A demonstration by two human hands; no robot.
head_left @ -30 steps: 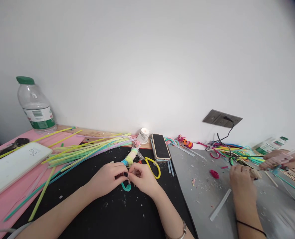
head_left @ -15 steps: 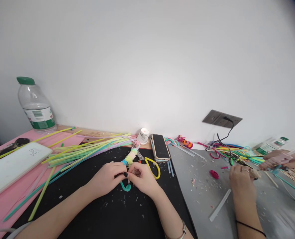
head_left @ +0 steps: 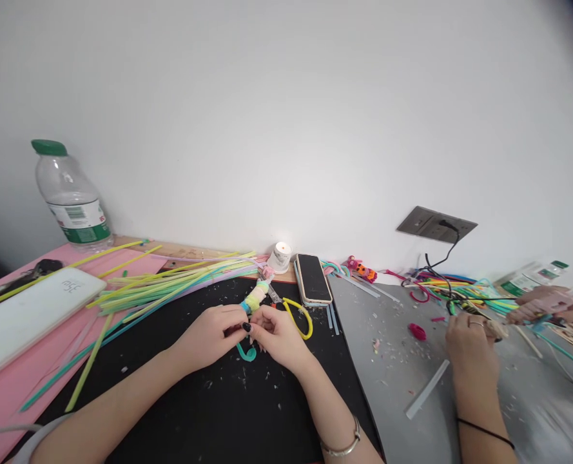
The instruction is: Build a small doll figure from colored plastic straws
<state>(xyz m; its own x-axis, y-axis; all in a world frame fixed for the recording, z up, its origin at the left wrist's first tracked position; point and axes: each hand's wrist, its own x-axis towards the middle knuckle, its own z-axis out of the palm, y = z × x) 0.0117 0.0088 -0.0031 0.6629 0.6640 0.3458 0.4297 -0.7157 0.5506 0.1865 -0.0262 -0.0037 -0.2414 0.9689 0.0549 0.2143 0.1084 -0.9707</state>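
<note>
My left hand (head_left: 217,335) and my right hand (head_left: 280,336) meet over the black mat (head_left: 209,422), fingertips pinched together. Between them is a pastel pipe cleaner figure (head_left: 257,298) with pink, yellow, cream and blue fuzzy sections, its upper part reaching away from me past my fingers. A teal pipe cleaner end (head_left: 248,354) curls out below the fingertips. My fingers hide the exact grip. Just beyond my right hand lie scissors with a yellow handle (head_left: 306,324).
Loose pipe cleaners (head_left: 170,290) spread at the left, near a white power bank (head_left: 39,316) and a plastic bottle (head_left: 80,219). A paper cup (head_left: 281,258) and a phone (head_left: 313,280) stand behind. At right, a co-worker's hands (head_left: 472,345) hold a pink glue gun (head_left: 550,304).
The view has shifted slightly, so most things sit a little to the right. My hands stay pinched together at the figure, with only slight finger movement.
</note>
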